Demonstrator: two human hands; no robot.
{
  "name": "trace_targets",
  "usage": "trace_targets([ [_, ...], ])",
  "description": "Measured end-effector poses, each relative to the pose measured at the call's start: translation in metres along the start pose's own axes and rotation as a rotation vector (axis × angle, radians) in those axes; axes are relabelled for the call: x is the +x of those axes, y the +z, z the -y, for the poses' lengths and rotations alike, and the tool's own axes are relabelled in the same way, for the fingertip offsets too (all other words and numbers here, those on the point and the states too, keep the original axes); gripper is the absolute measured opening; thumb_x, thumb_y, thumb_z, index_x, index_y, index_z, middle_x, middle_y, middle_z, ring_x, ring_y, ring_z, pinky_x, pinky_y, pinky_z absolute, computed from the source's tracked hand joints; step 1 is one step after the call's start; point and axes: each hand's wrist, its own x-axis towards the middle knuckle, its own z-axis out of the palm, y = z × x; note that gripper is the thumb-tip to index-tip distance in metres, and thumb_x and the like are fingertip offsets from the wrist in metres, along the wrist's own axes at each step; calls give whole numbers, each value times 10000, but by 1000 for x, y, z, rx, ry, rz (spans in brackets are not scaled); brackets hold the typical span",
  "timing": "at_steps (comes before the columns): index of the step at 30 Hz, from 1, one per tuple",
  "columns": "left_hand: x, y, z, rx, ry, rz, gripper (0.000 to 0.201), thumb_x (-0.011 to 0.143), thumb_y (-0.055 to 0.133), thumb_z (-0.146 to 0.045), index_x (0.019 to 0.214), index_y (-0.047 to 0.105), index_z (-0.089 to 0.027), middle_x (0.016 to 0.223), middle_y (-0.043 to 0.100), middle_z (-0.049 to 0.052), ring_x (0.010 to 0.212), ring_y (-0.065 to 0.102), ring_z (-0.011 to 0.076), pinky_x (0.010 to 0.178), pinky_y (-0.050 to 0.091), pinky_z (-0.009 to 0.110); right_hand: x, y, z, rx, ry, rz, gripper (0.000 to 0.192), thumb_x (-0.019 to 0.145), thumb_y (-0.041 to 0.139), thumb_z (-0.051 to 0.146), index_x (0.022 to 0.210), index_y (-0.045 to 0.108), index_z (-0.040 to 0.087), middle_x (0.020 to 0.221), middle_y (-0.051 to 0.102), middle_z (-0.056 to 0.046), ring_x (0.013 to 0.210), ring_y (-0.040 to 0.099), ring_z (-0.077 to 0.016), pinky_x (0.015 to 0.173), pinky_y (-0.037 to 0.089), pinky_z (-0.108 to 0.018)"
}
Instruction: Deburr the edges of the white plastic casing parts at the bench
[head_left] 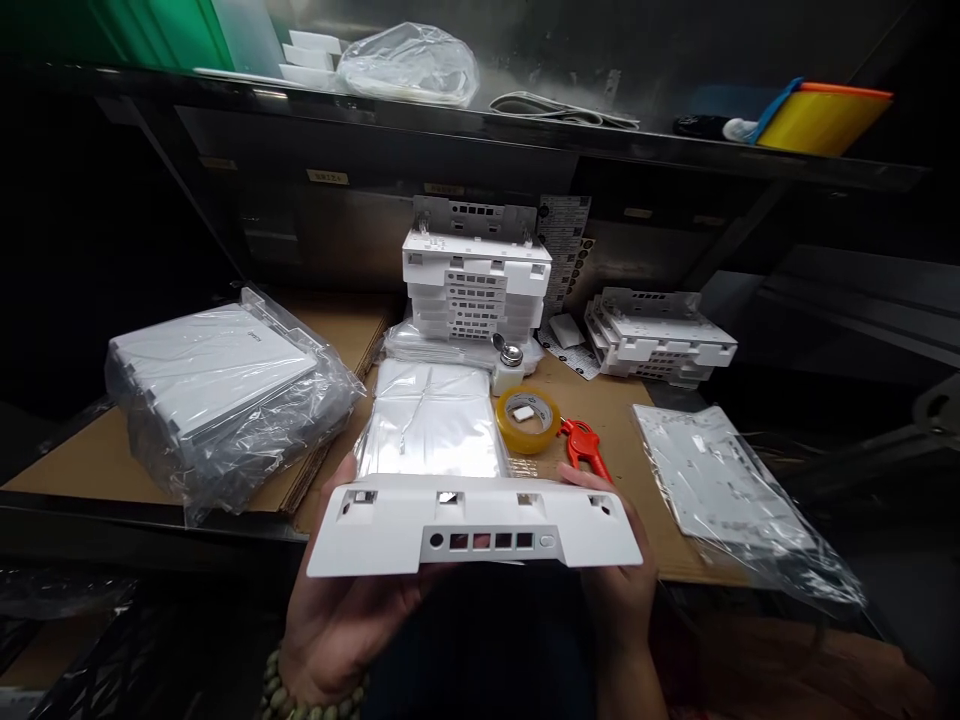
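Note:
Between my two hands is a white plastic housing (375,535), its edge with a row of port openings turned toward me. My left hand (337,620) grips its left end from below, the thumb up along the side. At the right end my right hand (622,600) holds it, with fingers showing over the far edge. The housing hides part of both hands. Just beyond it lie a stack of clear plastic bags (431,420), a roll of yellow tape (528,420) and a red-handled tool (583,445).
Stacked white housings (476,290) stand at the back, more housings (660,335) to the right. A bagged white panel (210,370) rests on cardboard at left, another bagged panel (720,480) at right. A small metal-topped bottle (508,365) stands centrally. A metal shelf (450,115) crosses above.

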Motion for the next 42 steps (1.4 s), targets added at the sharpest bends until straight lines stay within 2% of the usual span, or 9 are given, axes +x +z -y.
trace_targets([
  [4,0,1,1,-15,8,18,626,1046,340,-633,1450,587,-224,1496,585,82,1384,548,332,1136,487,479,-1,4,5,24,31,-38,295,887,677,300,1167,755,250,1244,763,-50,1192,691,-270,1026,506,-390],
  [9,1,8,2,-37,-30,-1,600,1031,444,-604,1423,613,-183,1436,645,117,1354,587,317,1140,484,461,-2,7,11,3,87,-58,314,860,716,362,1142,765,233,1239,765,-68,1230,668,-313,1062,481,-437],
  [14,3,9,2,-53,-46,-94,414,988,551,-473,1155,788,-177,1199,782,86,1294,633,348,1134,485,521,-2,7,4,82,108,-97,441,858,735,400,1268,728,236,1387,690,-81,1345,592,-338,1184,400,-520],
  [19,5,-9,1,52,143,-50,214,842,636,-251,881,840,-198,1005,826,38,1294,624,376,1180,427,563,4,-6,-2,398,471,-113,461,936,662,548,1296,723,266,1380,701,-85,1326,625,-332,1112,511,-520],
  [22,2,-19,0,96,214,-50,265,918,614,-316,1032,832,-219,1012,824,21,1327,598,356,1214,379,545,4,-17,1,532,526,-35,478,961,606,604,1229,770,244,1300,745,-104,1260,676,-322,1059,564,-472],
  [27,-9,-31,2,-89,179,132,599,1030,397,-611,1464,572,-237,1471,618,31,1411,515,303,1235,324,490,-4,-25,3,492,494,10,338,939,715,460,1234,766,301,1365,711,-65,1274,669,-287,1085,554,-423],
  [33,-9,-43,3,-126,198,264,799,996,216,-745,1569,415,-226,1584,483,57,1469,430,288,1249,277,452,-6,-25,1,478,475,62,368,939,710,474,1254,757,289,1324,732,-93,1229,694,-296,1047,579,-432],
  [36,-14,-45,-1,35,242,128,778,969,220,-783,1513,504,-304,1479,611,7,1460,442,274,1235,306,458,-7,-27,-3,481,465,94,386,941,706,470,1272,748,276,1288,748,-113,1167,725,-302,1004,602,-442],
  [42,-29,-49,-16,451,152,-485,654,848,431,-877,1175,757,-415,1157,798,-54,1332,604,310,1121,488,474,-9,-32,-11,357,388,103,352,931,720,450,1241,767,289,1219,778,-105,1086,754,-299,953,620,-442],
])
